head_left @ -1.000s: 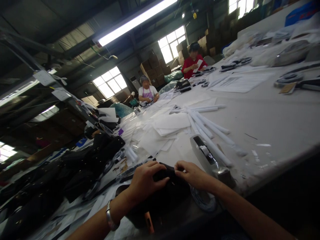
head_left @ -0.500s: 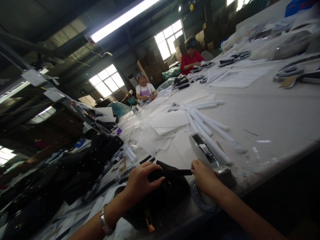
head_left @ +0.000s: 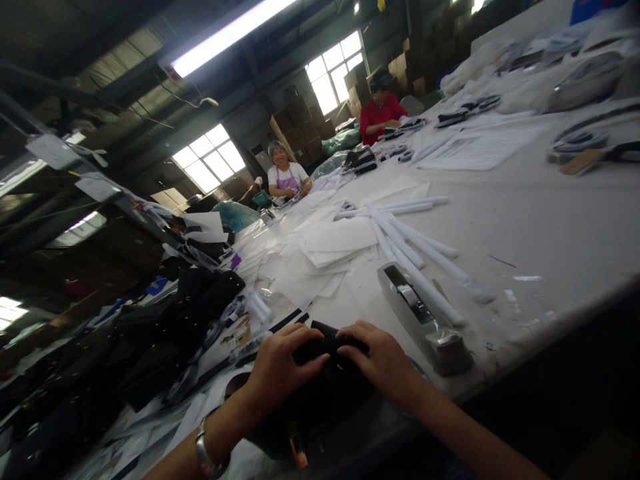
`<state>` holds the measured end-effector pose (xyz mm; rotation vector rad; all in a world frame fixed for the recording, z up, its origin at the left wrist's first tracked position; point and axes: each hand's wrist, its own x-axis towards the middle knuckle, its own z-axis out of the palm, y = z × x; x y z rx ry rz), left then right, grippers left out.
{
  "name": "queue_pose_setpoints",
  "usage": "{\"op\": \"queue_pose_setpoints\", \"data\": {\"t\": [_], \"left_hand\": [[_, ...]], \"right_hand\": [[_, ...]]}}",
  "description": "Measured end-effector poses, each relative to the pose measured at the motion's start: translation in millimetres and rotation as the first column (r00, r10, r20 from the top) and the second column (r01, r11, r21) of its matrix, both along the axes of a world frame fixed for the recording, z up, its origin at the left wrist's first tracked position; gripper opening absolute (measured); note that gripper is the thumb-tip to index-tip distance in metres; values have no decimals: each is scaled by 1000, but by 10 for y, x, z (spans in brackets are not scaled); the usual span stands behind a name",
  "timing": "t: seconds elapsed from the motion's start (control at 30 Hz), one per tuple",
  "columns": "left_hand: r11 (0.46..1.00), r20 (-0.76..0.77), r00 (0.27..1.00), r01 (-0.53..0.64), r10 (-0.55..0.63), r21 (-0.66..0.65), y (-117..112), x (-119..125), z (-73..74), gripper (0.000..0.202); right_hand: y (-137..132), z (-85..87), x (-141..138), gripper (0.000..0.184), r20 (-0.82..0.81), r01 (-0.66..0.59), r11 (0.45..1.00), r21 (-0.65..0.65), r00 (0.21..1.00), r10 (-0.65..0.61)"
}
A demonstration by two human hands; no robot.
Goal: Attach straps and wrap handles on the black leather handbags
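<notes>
A black bag [head_left: 320, 400] with a gold metal piece [head_left: 299, 448] lies at the near edge of the table, its lower part dark and hard to make out. Above it, my left hand [head_left: 285, 357] pinches a black strap [head_left: 327, 345] between thumb and fingers. On the strap's other side, my right hand [head_left: 377, 353] is closed on it, close to the left. A grey tape dispenser [head_left: 420, 313] stands just right of my right hand.
White tubes [head_left: 415, 257] and loose white sheets [head_left: 325, 247] lie beyond the bag. Several black bags [head_left: 165, 333] are piled at left. Two co-workers sit at the table's far side, one in a red top [head_left: 380, 119], one in a purple apron [head_left: 287, 183].
My right hand has moved left, from the strap's outstretched right end to beside my left hand. My left hand keeps its grip. The view has shifted slightly.
</notes>
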<state>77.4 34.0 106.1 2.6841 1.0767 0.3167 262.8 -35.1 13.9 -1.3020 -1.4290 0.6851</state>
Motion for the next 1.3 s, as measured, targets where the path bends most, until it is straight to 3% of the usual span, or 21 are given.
{"op": "queue_pose_setpoints", "data": {"t": [0.37,0.73,0.87,0.97,1.1,1.2,1.3], "left_hand": [[1000,-17,1000,-14,14,-20,15,23,-2,24],[998,-97,994,-58,55,-33,-29,91,69,23],[985,-121,983,-149,138,-86,-31,150,171,28],[927,-192,954,-275,230,-254,42,222,244,38],[734,-270,904,-428,333,-528,213,283,235,50],[615,-251,902,-425,352,-664,278,309,207,45],[590,-232,909,-402,346,-700,252,338,208,37]], "right_hand": [[24,-71,80,26,-247,-90,990,-111,967,60],[51,-76,87,29,-211,-76,988,-135,976,46],[34,-71,79,29,-203,-64,991,-121,978,39],[23,-85,52,30,-184,-53,991,-125,982,29],[18,-93,23,30,-107,-29,990,-136,994,14],[0,-64,25,29,-40,9,993,-121,999,-14],[-33,-9,38,25,-39,24,998,-49,999,-26]]}}
